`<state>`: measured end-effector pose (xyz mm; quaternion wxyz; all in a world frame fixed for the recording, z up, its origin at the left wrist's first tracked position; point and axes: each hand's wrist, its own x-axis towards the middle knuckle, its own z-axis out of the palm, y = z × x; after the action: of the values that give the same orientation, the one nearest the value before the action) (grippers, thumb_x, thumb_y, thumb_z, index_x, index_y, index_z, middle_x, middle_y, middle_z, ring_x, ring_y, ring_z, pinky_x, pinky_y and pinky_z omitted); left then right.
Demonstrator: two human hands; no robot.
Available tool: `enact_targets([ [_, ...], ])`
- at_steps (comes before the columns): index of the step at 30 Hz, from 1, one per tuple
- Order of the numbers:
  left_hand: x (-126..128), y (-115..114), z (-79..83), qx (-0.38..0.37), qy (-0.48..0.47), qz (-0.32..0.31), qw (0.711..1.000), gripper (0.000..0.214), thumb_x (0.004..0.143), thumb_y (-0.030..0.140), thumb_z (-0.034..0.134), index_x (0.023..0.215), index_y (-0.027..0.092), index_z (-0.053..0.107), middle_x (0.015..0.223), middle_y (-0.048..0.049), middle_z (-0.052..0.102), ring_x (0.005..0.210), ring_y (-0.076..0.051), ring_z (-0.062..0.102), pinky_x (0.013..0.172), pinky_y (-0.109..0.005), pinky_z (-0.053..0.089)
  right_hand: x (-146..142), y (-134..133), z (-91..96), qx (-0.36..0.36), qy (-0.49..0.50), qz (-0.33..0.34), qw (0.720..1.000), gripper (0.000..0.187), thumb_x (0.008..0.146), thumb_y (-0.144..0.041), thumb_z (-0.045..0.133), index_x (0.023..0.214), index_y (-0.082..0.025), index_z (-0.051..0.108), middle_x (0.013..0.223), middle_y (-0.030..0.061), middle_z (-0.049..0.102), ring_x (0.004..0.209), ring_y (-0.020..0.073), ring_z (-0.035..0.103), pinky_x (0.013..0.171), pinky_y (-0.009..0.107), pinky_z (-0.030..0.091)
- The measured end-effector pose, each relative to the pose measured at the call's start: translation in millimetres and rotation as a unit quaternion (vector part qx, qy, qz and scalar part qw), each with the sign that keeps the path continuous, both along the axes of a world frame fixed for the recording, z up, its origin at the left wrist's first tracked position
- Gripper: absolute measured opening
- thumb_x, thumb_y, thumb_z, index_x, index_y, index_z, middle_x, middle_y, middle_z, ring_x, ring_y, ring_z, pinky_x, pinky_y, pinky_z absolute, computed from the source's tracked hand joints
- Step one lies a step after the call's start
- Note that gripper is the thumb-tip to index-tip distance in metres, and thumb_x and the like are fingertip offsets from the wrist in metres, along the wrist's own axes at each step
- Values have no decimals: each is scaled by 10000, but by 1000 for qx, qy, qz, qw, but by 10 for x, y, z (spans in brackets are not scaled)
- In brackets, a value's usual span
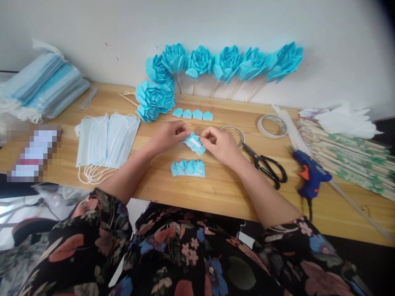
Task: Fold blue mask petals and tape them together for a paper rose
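My left hand (169, 136) and my right hand (219, 144) meet over the middle of the wooden table (216, 185). Both pinch a small folded blue piece (194, 144) with a white strip on it, held just above the tabletop. A row of folded blue petals (188, 168) lies just in front of my hands. Several smaller folded pieces (193, 114) sit in a line behind them.
Flat blue face masks (105, 142) lie left of my hands, and a large stack of masks (43, 86) sits far left. Blue mask flowers on sticks (222, 63) lean on the wall. Scissors (265, 164), tape rolls (272, 126), a blue glue gun (310, 176) and wrapped chopsticks (348, 154) lie to the right.
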<state>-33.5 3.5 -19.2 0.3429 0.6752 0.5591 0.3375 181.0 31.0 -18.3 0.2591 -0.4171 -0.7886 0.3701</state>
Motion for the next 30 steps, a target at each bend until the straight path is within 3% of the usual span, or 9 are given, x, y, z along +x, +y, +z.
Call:
enact_targets([
  [2, 16, -13, 27, 12, -58, 21, 998, 205, 834, 344, 612, 767, 151, 622, 698, -1, 599, 625, -111, 502, 588, -248, 357, 30, 12, -3, -87, 115, -11, 989, 164, 888, -358, 634, 998, -238, 652, 883, 12, 718, 798, 180, 662, 739, 328, 503],
  [5, 83, -35, 56, 29, -124, 54, 990, 190, 817, 336, 650, 764, 156, 617, 685, 6, 591, 608, -99, 497, 568, -236, 357, 39, 21, -1, -215, 228, -6, 950, 409, 897, -560, 609, 1189, -273, 616, 905, 11, 700, 850, 190, 672, 748, 342, 539],
  [8, 159, -61, 41, 45, -163, 72, 983, 190, 801, 328, 699, 765, 161, 617, 690, 4, 601, 614, -98, 512, 566, -229, 378, 18, 10, -8, -267, 253, 18, 930, 495, 847, -510, 697, 1271, -280, 586, 930, 11, 703, 871, 185, 669, 762, 335, 542],
  [12, 223, -81, -31, 48, -225, 47, 972, 243, 782, 354, 766, 806, 159, 623, 738, -5, 633, 663, -108, 567, 608, -231, 436, -22, -32, -35, -227, 218, 42, 948, 590, 781, -293, 747, 1336, -284, 548, 914, -9, 689, 769, 151, 622, 679, 300, 504],
  [17, 215, -76, -73, -1, -346, 25, 938, 510, 839, 484, 741, 1224, 200, 566, 948, -50, 728, 757, -154, 679, 681, -274, 526, -27, -49, -24, -183, 202, 34, 961, 546, 799, -228, 684, 1328, -283, 561, 948, -1, 703, 757, 149, 616, 670, 305, 508],
  [19, 198, -77, -59, -36, -369, 22, 929, 584, 857, 563, 696, 1288, 208, 527, 964, -59, 732, 724, -167, 694, 650, -288, 542, -13, -29, -12, -177, 223, 17, 958, 536, 798, -234, 675, 1320, -280, 562, 963, 5, 706, 795, 161, 638, 694, 313, 524],
  [23, 194, -103, -12, -95, -298, 0, 950, 501, 827, 607, 703, 1001, 140, 656, 754, -41, 684, 619, -148, 642, 579, -267, 506, 10, 6, -10, -160, 249, -13, 955, 516, 800, -248, 670, 1304, -272, 565, 941, 5, 683, 809, 163, 647, 705, 310, 535],
  [26, 218, -125, 2, -81, -239, -8, 968, 397, 765, 517, 782, 790, 145, 646, 656, -3, 622, 563, -108, 546, 543, -245, 427, 12, 1, -17, -153, 243, -10, 958, 493, 806, -255, 661, 1291, -274, 573, 964, 13, 683, 834, 171, 659, 714, 315, 546],
  [30, 233, -129, -9, -47, -219, 11, 975, 334, 761, 450, 760, 696, 168, 594, 595, 28, 551, 544, -93, 460, 530, -245, 347, 24, 6, -10, -158, 247, -2, 956, 485, 817, -304, 662, 1292, -282, 572, 977, 16, 684, 874, 182, 659, 762, 335, 555],
])
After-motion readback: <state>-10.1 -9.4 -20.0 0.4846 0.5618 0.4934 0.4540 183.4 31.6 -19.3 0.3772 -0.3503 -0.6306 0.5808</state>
